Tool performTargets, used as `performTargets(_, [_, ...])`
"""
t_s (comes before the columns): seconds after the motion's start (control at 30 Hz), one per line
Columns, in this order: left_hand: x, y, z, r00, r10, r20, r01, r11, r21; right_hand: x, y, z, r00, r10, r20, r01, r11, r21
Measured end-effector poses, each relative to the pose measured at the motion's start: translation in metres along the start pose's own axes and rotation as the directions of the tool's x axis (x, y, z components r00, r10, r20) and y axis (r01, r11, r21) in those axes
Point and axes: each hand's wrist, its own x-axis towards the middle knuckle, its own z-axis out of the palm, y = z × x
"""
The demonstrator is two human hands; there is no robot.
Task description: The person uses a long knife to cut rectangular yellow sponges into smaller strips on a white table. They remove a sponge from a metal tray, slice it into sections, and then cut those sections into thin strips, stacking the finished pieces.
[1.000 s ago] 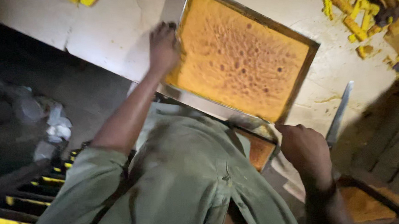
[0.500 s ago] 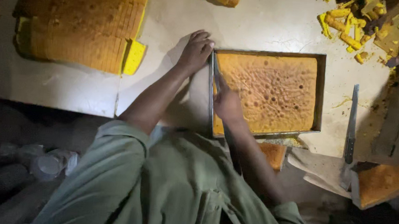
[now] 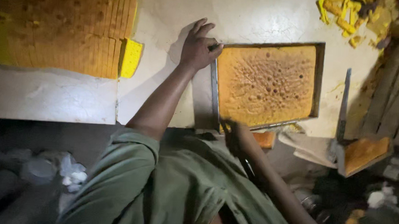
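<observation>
A metal baking tray [image 3: 215, 88] holds a full sheet of orange-brown sponge cake [image 3: 267, 86] on a pale worktop [image 3: 168, 15]. My left hand [image 3: 197, 48] rests on the tray's far left corner, its fingers gripping the rim. Motion-blurred and with closed fingers, my right hand [image 3: 235, 135] is at the tray's near left corner. It seems to hold a thin knife, of which little shows.
A big slab of sliced cake [image 3: 63, 27] lies at the far left. Yellow cake trimmings [image 3: 345, 17] are heaped at the top right. A long blade [image 3: 343, 103] lies right of the tray, with wooden slats [image 3: 398, 104] beyond it. A smaller tray with cake [image 3: 363, 154] sits low right.
The view has swung and the tray now lies square on the worktop. My right hand has drawn back along the tray's left edge from its middle to the near corner. The left hand stays on the rim.
</observation>
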Motion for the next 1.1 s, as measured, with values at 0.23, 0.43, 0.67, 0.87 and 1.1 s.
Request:
performTargets(0.23, [0.005,0.01,0.012,0.993,0.116,0.004,-0.116,0.989,0.092,-0.051,0.047,-0.032,0.621,-0.732,-0.281,0.696,0.679,-0.232])
performTargets(0.43, [0.004,0.027,0.032,0.991,0.131,-0.004,-0.129,0.984,0.122,-0.061,0.165,-0.115,0.878,0.119,-0.463,-0.056,0.988,0.147])
performTargets(0.67, [0.008,0.067,0.065,0.999,0.046,-0.001,-0.045,0.977,0.208,0.031,0.433,-0.241,0.698,-0.143,-0.702,-0.192,0.906,-0.376])
performTargets(0.87, [-0.018,0.132,0.111,0.893,-0.32,-0.317,0.375,0.918,0.131,0.099,0.489,-0.327,0.515,-0.449,-0.73,-0.088,0.82,-0.566])
performTargets(1.1, [-0.029,0.144,0.12,0.956,-0.208,-0.207,0.291,0.576,0.764,0.174,0.378,-0.259,0.765,-0.344,-0.544,0.336,0.934,-0.119])
